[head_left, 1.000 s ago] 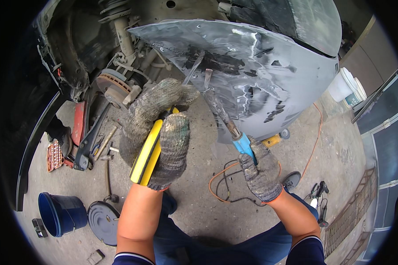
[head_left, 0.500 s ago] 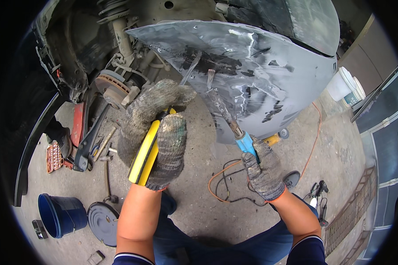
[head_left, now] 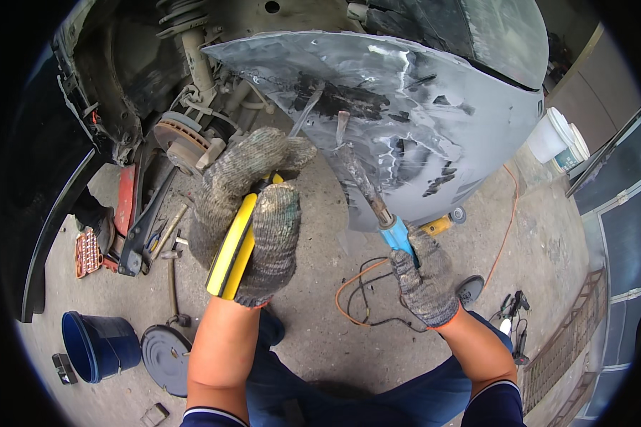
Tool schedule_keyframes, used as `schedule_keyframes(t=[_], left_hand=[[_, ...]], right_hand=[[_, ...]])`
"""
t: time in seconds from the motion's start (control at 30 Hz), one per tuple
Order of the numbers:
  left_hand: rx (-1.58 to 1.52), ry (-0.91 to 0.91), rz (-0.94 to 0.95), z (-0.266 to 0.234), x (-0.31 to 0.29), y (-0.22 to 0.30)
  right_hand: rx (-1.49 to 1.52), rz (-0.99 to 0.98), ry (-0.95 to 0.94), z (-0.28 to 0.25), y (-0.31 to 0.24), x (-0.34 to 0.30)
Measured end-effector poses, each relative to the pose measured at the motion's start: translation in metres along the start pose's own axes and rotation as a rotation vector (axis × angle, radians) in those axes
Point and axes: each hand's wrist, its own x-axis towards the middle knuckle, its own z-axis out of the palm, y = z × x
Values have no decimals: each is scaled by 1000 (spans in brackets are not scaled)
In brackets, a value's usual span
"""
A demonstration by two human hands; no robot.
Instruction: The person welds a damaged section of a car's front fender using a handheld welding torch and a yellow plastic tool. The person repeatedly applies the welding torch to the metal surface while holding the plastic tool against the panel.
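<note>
Head view: near the gray car panel [head_left: 470, 146], fingers of the left hand [head_left: 273, 226] are clamped on a yellow-and-black tool [head_left: 232, 249]. The right hand [head_left: 429, 279] grips the blue-handled tool [head_left: 398, 236] low, probably so its metal end can reach out.

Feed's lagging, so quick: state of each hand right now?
Left hand: closed, holding a yellow-and-black handled tool.
Right hand: closed, holding a blue-handled, metal-shafted tool.
</note>
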Motion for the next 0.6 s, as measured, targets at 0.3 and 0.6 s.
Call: schedule_keyframes(t=[0.3, 0.6], left_hand=[[-69, -8, -44, 1, -1, 2], [-115, 18, -48, 2, -2, 1]], right_hand=[[15, -33, 10, 2, 2, 1], [23, -37, 32, 1, -4, 6]])
